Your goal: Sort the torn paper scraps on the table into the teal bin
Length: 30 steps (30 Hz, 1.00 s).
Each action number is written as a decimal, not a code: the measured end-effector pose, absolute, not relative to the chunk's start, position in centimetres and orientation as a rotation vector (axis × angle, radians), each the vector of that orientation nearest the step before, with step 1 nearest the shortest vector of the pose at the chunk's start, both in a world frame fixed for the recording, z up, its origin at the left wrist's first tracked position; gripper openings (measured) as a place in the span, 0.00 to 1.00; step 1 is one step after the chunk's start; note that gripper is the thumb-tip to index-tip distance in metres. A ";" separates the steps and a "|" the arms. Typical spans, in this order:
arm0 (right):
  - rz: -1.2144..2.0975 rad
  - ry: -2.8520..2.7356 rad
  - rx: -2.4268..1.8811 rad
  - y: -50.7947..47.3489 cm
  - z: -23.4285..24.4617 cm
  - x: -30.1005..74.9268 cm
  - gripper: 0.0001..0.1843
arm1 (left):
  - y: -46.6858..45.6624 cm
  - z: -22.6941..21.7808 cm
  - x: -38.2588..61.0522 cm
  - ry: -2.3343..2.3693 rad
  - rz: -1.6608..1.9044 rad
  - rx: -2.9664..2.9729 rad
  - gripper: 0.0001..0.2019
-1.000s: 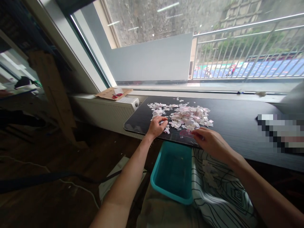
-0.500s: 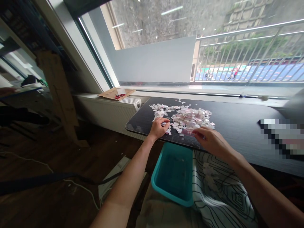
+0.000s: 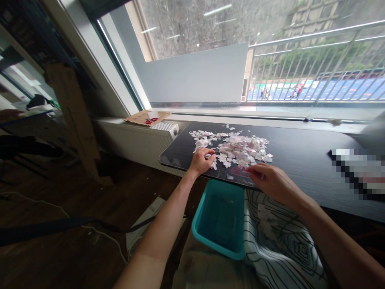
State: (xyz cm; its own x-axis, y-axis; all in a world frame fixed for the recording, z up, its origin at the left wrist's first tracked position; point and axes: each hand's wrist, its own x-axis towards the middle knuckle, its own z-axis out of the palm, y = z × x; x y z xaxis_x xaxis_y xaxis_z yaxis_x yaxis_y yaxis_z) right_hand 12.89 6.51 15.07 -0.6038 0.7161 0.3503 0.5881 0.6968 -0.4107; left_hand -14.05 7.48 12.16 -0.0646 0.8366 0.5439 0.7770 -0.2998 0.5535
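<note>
A heap of small white and pink paper scraps [image 3: 237,146] lies on a black table [image 3: 300,152] by the window. My left hand [image 3: 202,159] rests at the heap's left edge, fingers curled onto a few scraps. At the table's near edge my right hand [image 3: 267,180] pinches a pink translucent flat piece [image 3: 239,171] against the table top. A teal plastic bin [image 3: 221,216] sits below the table edge, between my arms.
A white radiator [image 3: 141,140] with a cardboard piece [image 3: 147,118] on top stands left of the table. A wooden board [image 3: 75,116] leans at the left. Cables [image 3: 75,222] run over the dark floor. A patterned cloth [image 3: 279,241] covers my lap.
Both hands have drawn slightly toward the near table edge, the right one pulling the pink piece with it. The left hand's fingers stay curled on scraps.
</note>
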 end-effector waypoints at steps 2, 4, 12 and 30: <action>0.339 -2.398 -1.005 6.3 15.0 12.9 0.14 | 7.5 12.1 -14.1 1.817 1.319 2.097 0.04; 0.366 -2.415 -0.995 5.8 15.0 12.9 0.13 | 7.5 12.1 -14.1 1.818 1.322 2.092 0.04; 0.416 -2.417 -0.960 4.2 15.4 12.8 0.13 | 7.5 12.2 -14.1 1.809 1.330 2.054 0.04; 0.366 -1.840 -1.448 9.6 11.2 20.4 0.15 | 5.7 13.0 -15.7 1.633 1.000 2.228 0.08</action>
State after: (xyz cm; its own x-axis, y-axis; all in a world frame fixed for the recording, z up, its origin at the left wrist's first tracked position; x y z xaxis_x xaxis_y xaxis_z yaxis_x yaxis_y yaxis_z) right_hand 20.39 9.60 11.17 -0.0756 0.9221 0.3795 0.7066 0.3180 -0.6321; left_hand -15.67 5.67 12.97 0.1593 0.9033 0.3985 0.7652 -0.3679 0.5282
